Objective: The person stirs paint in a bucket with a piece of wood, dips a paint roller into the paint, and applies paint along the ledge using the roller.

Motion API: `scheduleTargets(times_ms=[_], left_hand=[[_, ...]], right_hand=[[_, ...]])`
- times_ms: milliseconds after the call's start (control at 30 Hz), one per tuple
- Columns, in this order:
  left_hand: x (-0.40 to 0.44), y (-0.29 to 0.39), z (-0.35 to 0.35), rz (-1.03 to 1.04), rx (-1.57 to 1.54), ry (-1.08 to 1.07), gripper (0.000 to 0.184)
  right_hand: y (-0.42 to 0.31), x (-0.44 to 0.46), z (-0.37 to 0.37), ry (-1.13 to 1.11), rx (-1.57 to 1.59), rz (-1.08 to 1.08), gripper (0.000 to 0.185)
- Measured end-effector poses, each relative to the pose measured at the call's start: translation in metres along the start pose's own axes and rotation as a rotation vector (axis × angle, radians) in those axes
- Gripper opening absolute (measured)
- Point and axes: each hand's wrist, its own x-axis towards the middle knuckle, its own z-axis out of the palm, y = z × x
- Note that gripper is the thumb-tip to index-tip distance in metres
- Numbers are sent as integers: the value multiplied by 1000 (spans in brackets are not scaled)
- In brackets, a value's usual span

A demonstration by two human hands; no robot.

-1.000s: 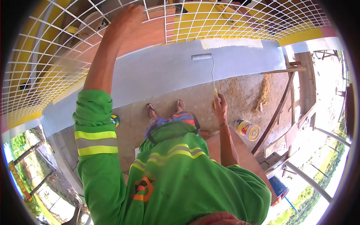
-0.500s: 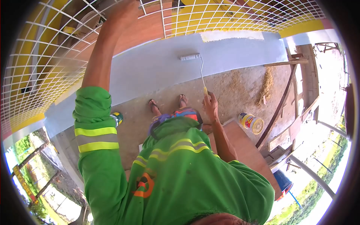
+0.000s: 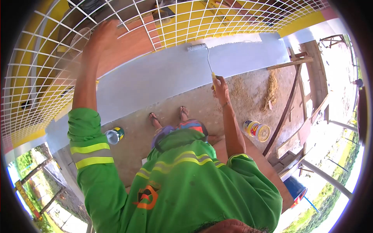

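My right hand (image 3: 221, 90) is closed around the yellow handle of a paint roller (image 3: 210, 58). Its grey-white sleeve rests against the low wall band (image 3: 155, 73), coated pale grey-blue, just below a whiter strip along the top edge. My left hand (image 3: 104, 33) is raised to the white wire mesh (image 3: 186, 23) above the wall and looks closed on its wires, though the fingers are partly hidden and blurred. A paint can (image 3: 114, 136) with pale paint inside stands on the floor below my left arm.
A yellow-labelled bucket (image 3: 257, 131) stands on the concrete floor at right. Straw-like debris (image 3: 272, 91) lies near wooden planks (image 3: 289, 63). A brown board (image 3: 268, 163) and a blue container (image 3: 294, 190) are by my right side. Behind the mesh is an orange-brown panel (image 3: 134, 39).
The roller and my right hand have moved up the wall, toward the whiter strip. The view has shifted, so more of my left hand and the paint can now show.
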Motion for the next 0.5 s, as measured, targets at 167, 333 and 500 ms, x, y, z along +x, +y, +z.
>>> scheduleTargets(times_ms=[167,333,500], left_hand=[[3,-8,11,2,-42,68,27],[7,-8,5,1,10,15,23],[0,-2,6,35,-29,107,22]], right_hand=[[-7,30,-5,-66,14,-47,40],[5,14,-3,-51,-22,-7,46],[3,29,17,-18,1,-43,48]])
